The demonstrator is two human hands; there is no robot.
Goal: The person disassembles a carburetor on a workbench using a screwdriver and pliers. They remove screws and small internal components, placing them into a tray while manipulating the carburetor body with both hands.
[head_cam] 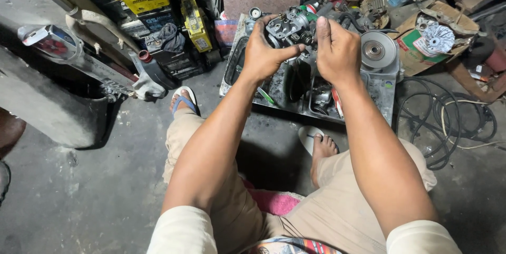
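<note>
Bare forearms, short cream-white sleeves ending above the elbows. Left hand [262,54] and right hand [337,51] ungloved, no rings or watch visible. Khaki-beige shorts, possibly rolled trousers. Flip-flops: pale soles, blue straps. Multicoloured patterned shirt hem at bottom edge.

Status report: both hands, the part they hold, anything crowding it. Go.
Left hand and right hand both gripping grey metal carburettor. Held above dirty metal tray. Round silver pulley disc close beside right hand.

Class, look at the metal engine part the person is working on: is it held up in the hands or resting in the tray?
Held up: both hands grip the carburetor-like part above the tray.
</note>
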